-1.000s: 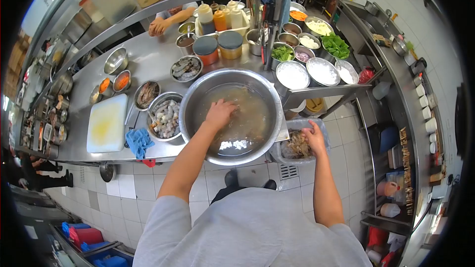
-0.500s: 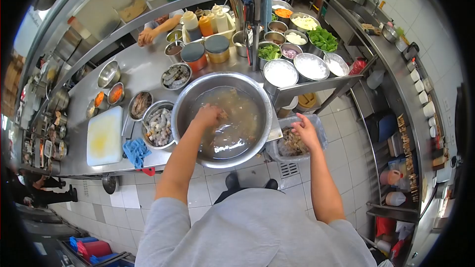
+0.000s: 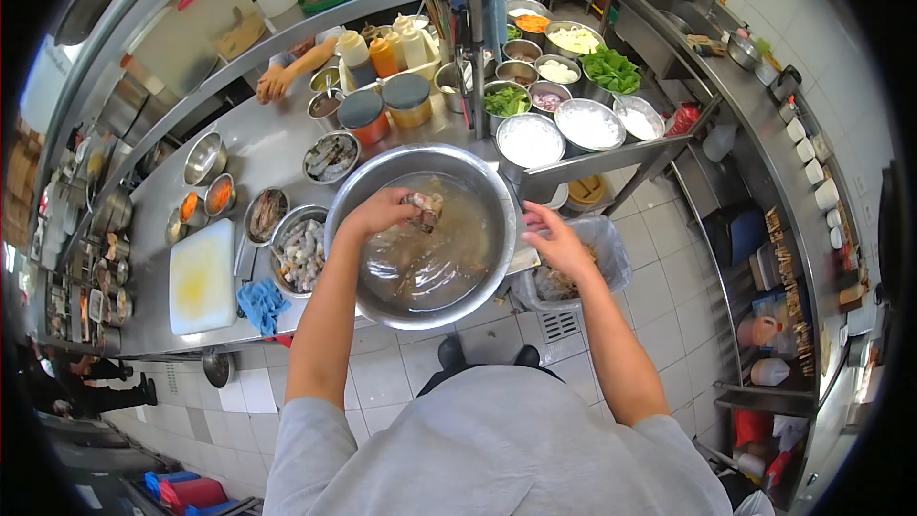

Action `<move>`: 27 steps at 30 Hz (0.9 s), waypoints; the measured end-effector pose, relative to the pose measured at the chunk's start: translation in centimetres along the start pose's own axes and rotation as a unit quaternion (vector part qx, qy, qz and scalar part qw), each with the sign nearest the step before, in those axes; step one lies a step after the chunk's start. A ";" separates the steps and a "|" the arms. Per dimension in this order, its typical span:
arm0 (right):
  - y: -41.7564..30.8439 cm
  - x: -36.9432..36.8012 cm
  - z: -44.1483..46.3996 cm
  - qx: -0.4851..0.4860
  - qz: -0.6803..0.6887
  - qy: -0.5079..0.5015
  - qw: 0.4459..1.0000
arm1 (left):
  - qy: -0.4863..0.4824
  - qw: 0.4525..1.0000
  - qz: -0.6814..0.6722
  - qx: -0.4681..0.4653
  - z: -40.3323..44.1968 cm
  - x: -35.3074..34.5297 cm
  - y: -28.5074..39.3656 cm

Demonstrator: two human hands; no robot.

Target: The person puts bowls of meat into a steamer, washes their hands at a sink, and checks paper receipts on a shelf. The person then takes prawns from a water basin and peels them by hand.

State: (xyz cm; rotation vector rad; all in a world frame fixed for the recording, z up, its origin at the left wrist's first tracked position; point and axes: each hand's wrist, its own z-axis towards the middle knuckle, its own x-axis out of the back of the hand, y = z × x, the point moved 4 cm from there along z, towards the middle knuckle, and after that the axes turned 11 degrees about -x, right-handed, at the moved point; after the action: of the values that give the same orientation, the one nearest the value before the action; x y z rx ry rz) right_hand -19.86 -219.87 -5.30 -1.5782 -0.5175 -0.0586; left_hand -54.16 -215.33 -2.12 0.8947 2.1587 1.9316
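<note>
My left hand (image 3: pixel 380 210) is closed on a shrimp (image 3: pixel 423 211), held over the murky water in a large metal basin (image 3: pixel 509 229). Between the basin's right rim and a lined bin (image 3: pixel 613 253), my right hand (image 3: pixel 557 237) is raised with its fingers apart and nothing in them. Shells or scraps (image 3: pixel 557 282) lie in the bin, partly hidden by that hand. A bowl of peeled shrimp (image 3: pixel 301 254) stands just left of the basin. Behind it are a bowl of darker shrimp (image 3: pixel 331 157) and a smaller bowl (image 3: pixel 266 215).
A white cutting board (image 3: pixel 202 277) and a blue cloth (image 3: pixel 262 305) lie to the left. Sauce tubs (image 3: pixel 363 115) stand behind the basin. Metal bowls of vegetables and white contents (image 3: pixel 531 140) are at the back right. Another person's hands (image 3: pixel 277 82) rest across the counter.
My left hand has come up out of the water with a shrimp. My right hand has moved left from above the bin toward the basin. The view has shifted slightly.
</note>
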 end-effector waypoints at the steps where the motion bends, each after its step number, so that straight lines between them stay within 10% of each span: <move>1: -1.8 -0.2 0.2 0.000 0.000 0.003 1.000 | -0.002 1.000 0.001 -0.002 0.3 -0.6 1.6; 9: -3.1 -0.4 4.0 -0.006 0.236 -0.093 0.967 | -0.117 0.985 -0.096 -0.079 7.3 -10.8 8.0; 15: 1.2 5.3 2.1 -0.098 0.170 0.011 0.981 | -0.080 0.992 -0.022 -0.098 12.6 -17.8 7.4; 17: 2.8 6.9 1.4 -0.152 0.106 0.006 0.983 | 0.035 0.895 0.201 -0.398 13.0 -19.6 9.2; 27: 7.0 10.6 -0.1 -0.132 -0.086 0.079 0.984 | 0.067 0.875 0.348 -0.330 14.3 -26.1 10.2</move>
State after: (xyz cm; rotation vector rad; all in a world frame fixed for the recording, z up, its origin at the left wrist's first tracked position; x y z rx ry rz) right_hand -7.83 -216.78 -8.19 -1.7662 -0.5367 -0.3954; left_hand -22.70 -215.42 -3.00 1.5181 1.0684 2.8358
